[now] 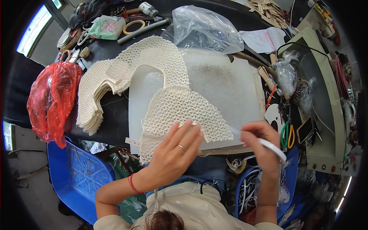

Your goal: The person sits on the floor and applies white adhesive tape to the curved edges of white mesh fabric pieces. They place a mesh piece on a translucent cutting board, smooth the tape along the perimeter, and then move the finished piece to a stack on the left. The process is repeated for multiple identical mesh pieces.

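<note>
My left hand (174,151), fingers spread and a ring on one finger, lies flat on the near edge of a cream lattice-patterned cut piece (178,109). That piece curves in a horseshoe shape over a white work board (230,88). My right hand (260,143) grips a white pen-like tool (273,148) at the board's near right corner, just right of the piece's tip. A stack of the same lattice pieces (94,96) lies to the left on the black table.
A red plastic bag (51,101) hangs at the table's left edge above a blue crate (76,174). A clear bag (201,27), tape rolls and tools crowd the far side. Green-handled scissors (286,135) and a cream machine (326,88) stand to the right.
</note>
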Action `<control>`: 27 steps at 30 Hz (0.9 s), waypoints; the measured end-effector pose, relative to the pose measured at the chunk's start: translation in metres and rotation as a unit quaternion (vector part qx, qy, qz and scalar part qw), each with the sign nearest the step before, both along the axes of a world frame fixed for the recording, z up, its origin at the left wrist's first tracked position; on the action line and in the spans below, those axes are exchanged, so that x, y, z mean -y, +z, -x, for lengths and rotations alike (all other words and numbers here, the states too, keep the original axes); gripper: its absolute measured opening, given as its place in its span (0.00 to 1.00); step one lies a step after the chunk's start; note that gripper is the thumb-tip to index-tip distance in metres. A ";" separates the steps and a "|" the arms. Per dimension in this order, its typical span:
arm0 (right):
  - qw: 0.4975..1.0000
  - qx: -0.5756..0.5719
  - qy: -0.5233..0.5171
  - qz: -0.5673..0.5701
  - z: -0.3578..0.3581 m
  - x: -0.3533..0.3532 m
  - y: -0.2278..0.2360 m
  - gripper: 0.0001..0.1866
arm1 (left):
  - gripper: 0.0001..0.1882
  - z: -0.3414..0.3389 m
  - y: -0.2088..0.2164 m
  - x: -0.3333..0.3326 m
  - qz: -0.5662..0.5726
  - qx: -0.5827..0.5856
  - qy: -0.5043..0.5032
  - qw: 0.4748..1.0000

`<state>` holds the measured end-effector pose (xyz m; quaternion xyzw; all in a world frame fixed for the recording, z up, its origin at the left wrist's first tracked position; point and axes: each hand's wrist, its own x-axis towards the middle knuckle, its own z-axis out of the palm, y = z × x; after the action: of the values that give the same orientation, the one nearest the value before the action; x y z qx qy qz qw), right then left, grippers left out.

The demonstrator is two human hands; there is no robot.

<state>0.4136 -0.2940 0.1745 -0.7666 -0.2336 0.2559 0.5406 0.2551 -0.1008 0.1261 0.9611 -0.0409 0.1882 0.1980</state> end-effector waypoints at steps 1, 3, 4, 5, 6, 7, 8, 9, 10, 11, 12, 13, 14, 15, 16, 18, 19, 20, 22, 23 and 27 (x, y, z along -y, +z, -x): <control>0.999 -0.016 0.038 -0.004 0.007 -0.014 0.004 0.09 | 0.28 -0.002 -0.003 0.004 0.002 -0.025 -0.025 0.999; 0.993 -0.058 0.098 0.007 0.011 -0.034 0.001 0.10 | 0.28 -0.006 -0.017 0.007 0.024 -0.042 -0.047 0.998; 0.992 -0.063 0.102 0.043 0.007 -0.034 -0.008 0.10 | 0.28 -0.006 -0.020 0.006 0.034 -0.050 -0.057 0.997; 0.989 -0.069 0.103 0.081 0.000 -0.031 -0.022 0.10 | 0.27 -0.007 -0.021 0.005 0.050 -0.046 -0.059 0.996; 0.985 -0.074 0.104 0.119 -0.005 -0.028 -0.030 0.10 | 0.27 -0.008 -0.023 0.004 0.067 -0.041 -0.062 0.995; 0.985 -0.109 0.090 0.102 -0.005 -0.025 -0.033 0.11 | 0.26 -0.008 -0.025 0.004 0.083 -0.040 -0.062 0.994; 0.984 -0.116 0.091 0.099 -0.006 -0.025 -0.034 0.11 | 0.26 -0.008 -0.026 0.004 0.081 -0.044 -0.061 0.994; 0.984 -0.122 0.091 0.096 -0.007 -0.025 -0.034 0.11 | 0.26 -0.007 -0.026 0.004 0.080 -0.047 -0.059 0.994; 0.984 -0.127 0.089 0.091 -0.008 -0.025 -0.033 0.11 | 0.26 -0.008 -0.025 0.003 0.076 -0.050 -0.060 0.994; 0.983 -0.131 0.089 0.094 -0.008 -0.025 -0.032 0.11 | 0.27 -0.007 -0.026 0.001 0.080 -0.052 -0.063 0.993; 0.982 -0.135 0.088 0.098 -0.008 -0.026 -0.031 0.11 | 0.29 -0.006 -0.026 0.000 0.084 -0.055 -0.066 0.993; 0.981 -0.138 0.088 0.101 -0.008 -0.026 -0.032 0.11 | 0.30 -0.006 -0.026 -0.001 0.087 -0.056 -0.068 0.992; 0.983 -0.126 0.088 0.103 -0.009 -0.026 -0.033 0.11 | 0.30 -0.008 -0.025 0.000 0.068 -0.061 -0.072 0.993; 0.984 -0.115 0.089 0.105 -0.009 -0.026 -0.034 0.11 | 0.31 -0.009 -0.024 0.000 0.048 -0.065 -0.076 0.994; 0.985 -0.106 0.087 0.107 -0.008 -0.025 -0.035 0.12 | 0.32 -0.009 -0.021 0.001 0.030 -0.070 -0.083 0.994; 0.988 -0.051 0.083 0.122 -0.003 -0.033 -0.027 0.12 | 0.32 -0.010 -0.017 0.000 -0.005 -0.075 -0.079 0.994; 0.988 -0.024 0.078 0.133 -0.003 -0.033 -0.022 0.12 | 0.32 -0.008 -0.017 0.002 -0.018 -0.077 -0.081 0.994; 0.984 -0.015 0.091 0.149 -0.011 -0.031 -0.019 0.11 | 0.32 -0.009 -0.019 0.003 -0.020 -0.076 -0.082 0.994; 0.977 0.006 0.122 0.177 -0.030 -0.024 -0.013 0.10 | 0.31 -0.009 -0.021 0.003 -0.029 -0.073 -0.079 0.994; 0.967 -0.046 0.141 0.207 -0.040 -0.024 -0.008 0.09 | 0.32 -0.010 -0.021 0.004 -0.023 -0.067 -0.074 0.995; 0.972 -0.076 0.111 0.191 -0.039 -0.014 -0.015 0.08 | 0.32 -0.012 -0.023 0.006 -0.038 -0.061 -0.081 0.994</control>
<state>0.4528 -0.2796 0.1597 -0.8032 -0.2219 0.4119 0.3687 0.2670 -0.1068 0.1034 0.9711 -0.1132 0.1113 0.1784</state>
